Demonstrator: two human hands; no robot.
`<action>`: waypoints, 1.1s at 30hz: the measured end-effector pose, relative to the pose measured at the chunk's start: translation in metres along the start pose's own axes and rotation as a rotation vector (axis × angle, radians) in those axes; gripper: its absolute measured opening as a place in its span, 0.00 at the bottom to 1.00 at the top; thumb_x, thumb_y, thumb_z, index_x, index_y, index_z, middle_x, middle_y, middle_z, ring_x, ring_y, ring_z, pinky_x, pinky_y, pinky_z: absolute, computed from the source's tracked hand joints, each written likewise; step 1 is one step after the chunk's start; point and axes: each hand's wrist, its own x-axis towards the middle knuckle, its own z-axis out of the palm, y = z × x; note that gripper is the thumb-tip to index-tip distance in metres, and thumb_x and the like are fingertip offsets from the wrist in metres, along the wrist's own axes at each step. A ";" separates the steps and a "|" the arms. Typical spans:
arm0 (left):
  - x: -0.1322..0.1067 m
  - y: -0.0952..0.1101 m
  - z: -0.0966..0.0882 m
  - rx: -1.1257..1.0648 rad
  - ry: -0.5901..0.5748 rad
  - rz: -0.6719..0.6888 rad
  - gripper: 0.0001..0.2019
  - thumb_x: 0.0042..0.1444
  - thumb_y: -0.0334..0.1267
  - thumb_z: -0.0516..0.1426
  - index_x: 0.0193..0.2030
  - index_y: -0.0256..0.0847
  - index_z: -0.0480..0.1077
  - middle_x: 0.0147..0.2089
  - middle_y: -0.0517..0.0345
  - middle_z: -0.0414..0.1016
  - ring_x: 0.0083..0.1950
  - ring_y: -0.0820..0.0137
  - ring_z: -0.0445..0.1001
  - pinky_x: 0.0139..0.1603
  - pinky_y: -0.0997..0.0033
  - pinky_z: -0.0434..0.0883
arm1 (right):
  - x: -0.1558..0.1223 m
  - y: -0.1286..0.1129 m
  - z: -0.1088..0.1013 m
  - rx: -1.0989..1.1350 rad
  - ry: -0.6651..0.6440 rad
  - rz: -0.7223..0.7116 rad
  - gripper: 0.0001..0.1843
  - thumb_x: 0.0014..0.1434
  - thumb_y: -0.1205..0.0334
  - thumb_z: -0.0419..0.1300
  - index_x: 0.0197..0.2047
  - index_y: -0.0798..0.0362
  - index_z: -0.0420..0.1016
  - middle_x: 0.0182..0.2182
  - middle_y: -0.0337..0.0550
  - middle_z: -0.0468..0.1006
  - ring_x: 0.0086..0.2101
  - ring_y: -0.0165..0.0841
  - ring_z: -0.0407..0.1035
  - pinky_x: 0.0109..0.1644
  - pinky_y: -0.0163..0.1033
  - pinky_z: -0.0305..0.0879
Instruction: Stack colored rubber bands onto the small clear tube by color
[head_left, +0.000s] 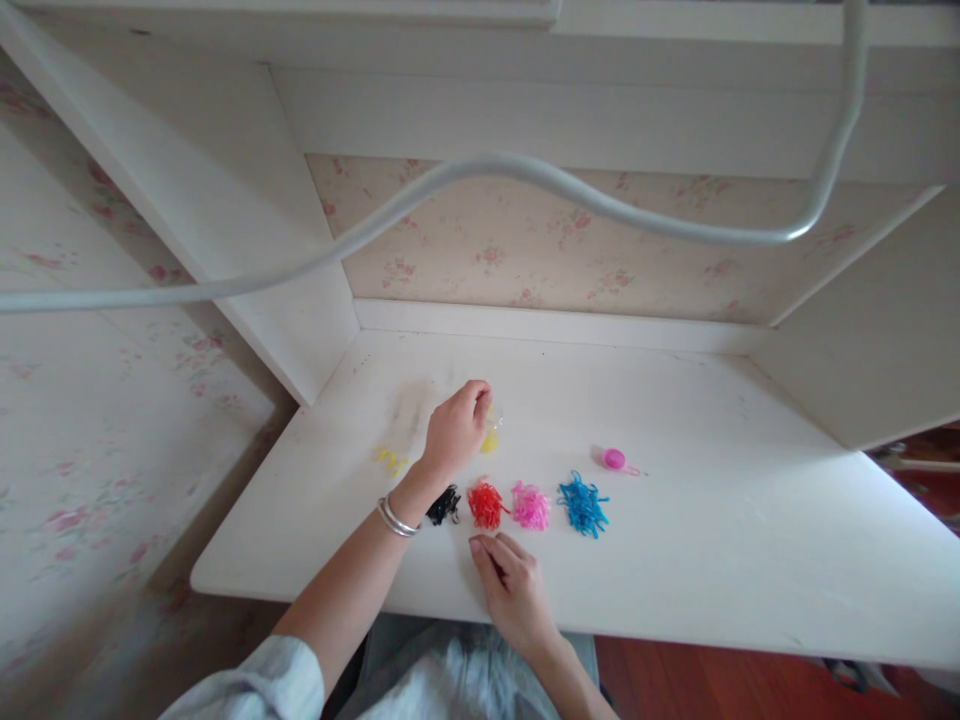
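Observation:
My left hand (456, 430), with silver bangles on the wrist, is raised over the white desk (712, 520) with its fingertips pinched on a small clear container (491, 420) with yellow bands in it. My right hand (510, 585) rests near the front edge, fingers curled and pressed down, just below the red pile. Small rubber bands lie sorted in a row: black (444, 505), red (486, 503), pink (530, 505), blue (582, 505). A few yellow bands (391, 460) lie apart at the left.
A pink round lid (614, 459) lies to the right, behind the blue pile. White shelf panels wall the desk left and right, floral wallpaper behind. A grey cable (525, 180) hangs across the upper view. Red floor shows below the desk edge.

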 end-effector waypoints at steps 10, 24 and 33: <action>-0.003 0.000 0.003 0.031 -0.011 0.030 0.09 0.64 0.40 0.48 0.45 0.45 0.66 0.39 0.61 0.77 0.35 0.73 0.74 0.37 0.75 0.64 | 0.000 0.001 0.000 0.012 0.003 -0.007 0.16 0.66 0.56 0.48 0.38 0.51 0.76 0.28 0.41 0.71 0.29 0.29 0.67 0.34 0.31 0.59; -0.043 -0.042 -0.032 -0.126 0.088 -0.228 0.13 0.62 0.45 0.49 0.43 0.41 0.68 0.38 0.57 0.76 0.28 0.76 0.70 0.33 0.76 0.66 | 0.000 -0.003 -0.002 -0.023 -0.011 -0.007 0.18 0.67 0.55 0.48 0.37 0.52 0.77 0.27 0.41 0.70 0.28 0.28 0.67 0.33 0.31 0.60; -0.122 -0.118 -0.060 0.197 -0.031 -0.392 0.15 0.61 0.47 0.47 0.43 0.42 0.69 0.43 0.55 0.75 0.35 0.68 0.73 0.39 0.69 0.68 | 0.000 -0.006 0.001 -0.078 -0.051 -0.003 0.18 0.67 0.55 0.47 0.37 0.51 0.76 0.28 0.42 0.72 0.29 0.30 0.68 0.35 0.32 0.61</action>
